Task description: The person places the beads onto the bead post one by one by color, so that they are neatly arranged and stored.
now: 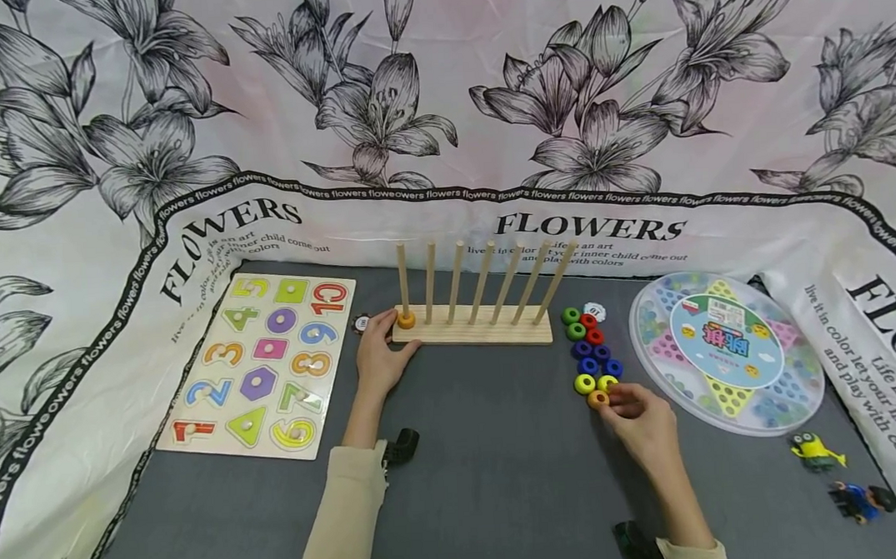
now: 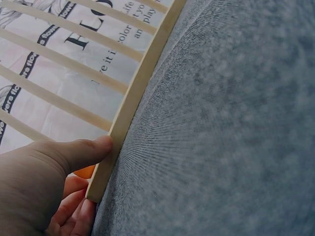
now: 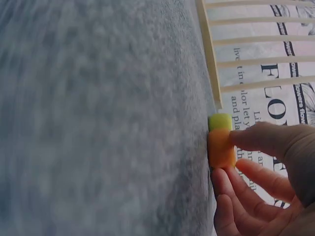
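Observation:
A wooden peg board [image 1: 480, 336] with a row of upright pegs stands at the back middle of the table. My left hand [image 1: 380, 357] grips its left end; in the left wrist view the thumb lies on the base's long edge and the fingers curl behind. An orange ring bead [image 1: 406, 320] sits low on the leftmost peg. At right, my right hand [image 1: 645, 425] pinches another orange ring bead [image 3: 220, 149] between thumb and fingers, at the near end of a bead cluster. Yellow beads [image 1: 584, 384], blue beads [image 1: 588, 366], red beads [image 1: 594, 336] and green beads [image 1: 575, 331] lie beyond it.
A number and shape puzzle board [image 1: 273, 348] lies at left. To the right are a round Chinese checkers box [image 1: 798, 385], a yellow-green toy figure [image 1: 814, 449] and a blue toy figure [image 1: 861, 500]. A flower-printed cloth [image 1: 458, 162] hangs behind.

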Demonstrator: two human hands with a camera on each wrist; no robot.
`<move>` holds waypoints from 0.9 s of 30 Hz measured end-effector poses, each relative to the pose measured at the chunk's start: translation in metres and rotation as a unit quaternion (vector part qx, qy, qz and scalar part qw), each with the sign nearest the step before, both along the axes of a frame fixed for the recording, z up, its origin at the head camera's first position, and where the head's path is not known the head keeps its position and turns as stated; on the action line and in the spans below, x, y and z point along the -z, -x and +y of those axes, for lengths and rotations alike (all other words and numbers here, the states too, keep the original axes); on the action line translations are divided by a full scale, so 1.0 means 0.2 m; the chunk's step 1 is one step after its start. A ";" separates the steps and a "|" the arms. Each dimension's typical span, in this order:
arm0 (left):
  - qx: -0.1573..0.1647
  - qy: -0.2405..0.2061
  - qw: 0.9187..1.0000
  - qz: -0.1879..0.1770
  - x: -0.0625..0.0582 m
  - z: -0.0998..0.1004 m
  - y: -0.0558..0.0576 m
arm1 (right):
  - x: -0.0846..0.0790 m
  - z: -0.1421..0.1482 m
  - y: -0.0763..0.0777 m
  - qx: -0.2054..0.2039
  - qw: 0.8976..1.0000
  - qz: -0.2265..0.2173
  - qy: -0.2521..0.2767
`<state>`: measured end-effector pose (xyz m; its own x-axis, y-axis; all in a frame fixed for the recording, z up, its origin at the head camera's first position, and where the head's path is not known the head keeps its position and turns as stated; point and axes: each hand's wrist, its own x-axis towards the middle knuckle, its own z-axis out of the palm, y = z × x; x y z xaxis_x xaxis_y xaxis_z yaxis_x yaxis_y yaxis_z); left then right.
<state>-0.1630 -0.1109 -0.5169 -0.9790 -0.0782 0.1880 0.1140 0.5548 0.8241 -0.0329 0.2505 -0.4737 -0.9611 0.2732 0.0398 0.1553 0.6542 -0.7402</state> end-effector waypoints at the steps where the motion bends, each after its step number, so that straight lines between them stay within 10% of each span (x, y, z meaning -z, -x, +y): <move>1: 0.000 0.000 1.000 0.000 0.00 0.00 0.00 | 0.00 0.00 0.00 -0.002 1.000 0.000 0.002; 27: 0.002 0.003 1.000 0.004 -0.01 0.00 0.00 | -0.20 -0.15 0.19 -0.029 0.998 0.061 0.013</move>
<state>-0.1624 -0.1118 -0.5147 -0.9778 -0.0728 0.1966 0.1231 0.5598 0.8194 -0.0701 0.2208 -0.4342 -0.9638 0.2204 0.1502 0.0266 0.6398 -0.7681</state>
